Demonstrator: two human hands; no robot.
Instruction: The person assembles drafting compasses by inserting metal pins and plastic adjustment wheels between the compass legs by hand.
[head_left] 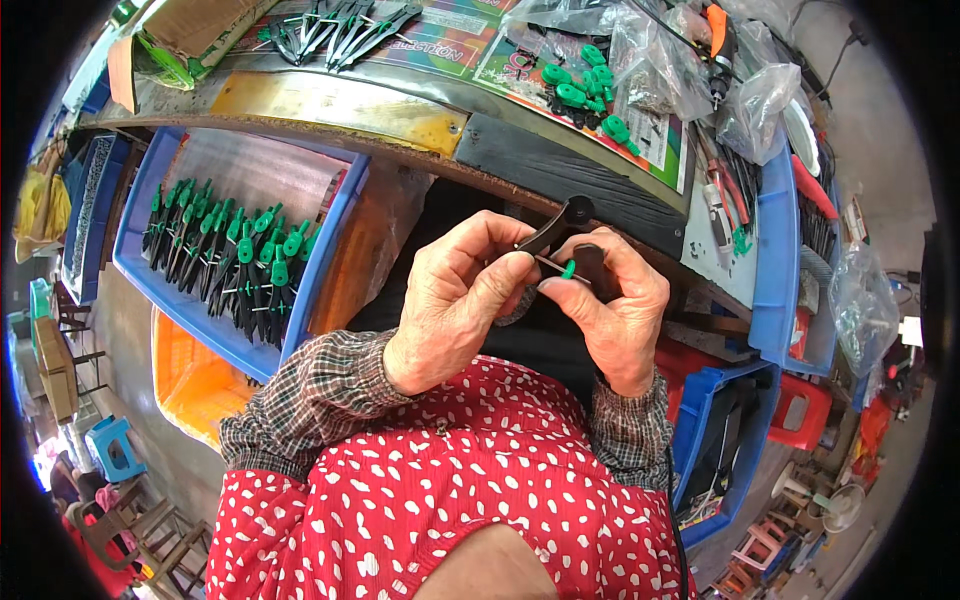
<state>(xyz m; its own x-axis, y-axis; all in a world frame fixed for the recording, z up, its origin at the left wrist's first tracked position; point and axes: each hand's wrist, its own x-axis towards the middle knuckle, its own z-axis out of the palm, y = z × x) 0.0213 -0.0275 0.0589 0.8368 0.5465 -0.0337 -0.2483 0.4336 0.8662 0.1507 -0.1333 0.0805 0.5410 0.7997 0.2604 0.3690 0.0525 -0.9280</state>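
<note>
Both hands meet in front of the bench edge, above my lap. My left hand (455, 290) pinches a curved black plastic piece (548, 233) with a rounded end between thumb and fingertips. From that pinch a thin metal rod runs toward the right hand. My right hand (615, 310) is closed, its thumb and forefinger beside a small green piece (569, 270) at the rod's end. A dark rounded part (592, 266) sits within its curled fingers, partly hidden. Whether the black and dark parts are joined, I cannot tell.
A blue bin (345, 215) at left holds many green-and-black tools (250, 240), over an orange crate (185, 385). On the bench lie green pieces (575, 90), black handles (340, 35), plastic bags (650, 60) and an orange power screwdriver (718, 45). Blue bins (765, 270) stand at right.
</note>
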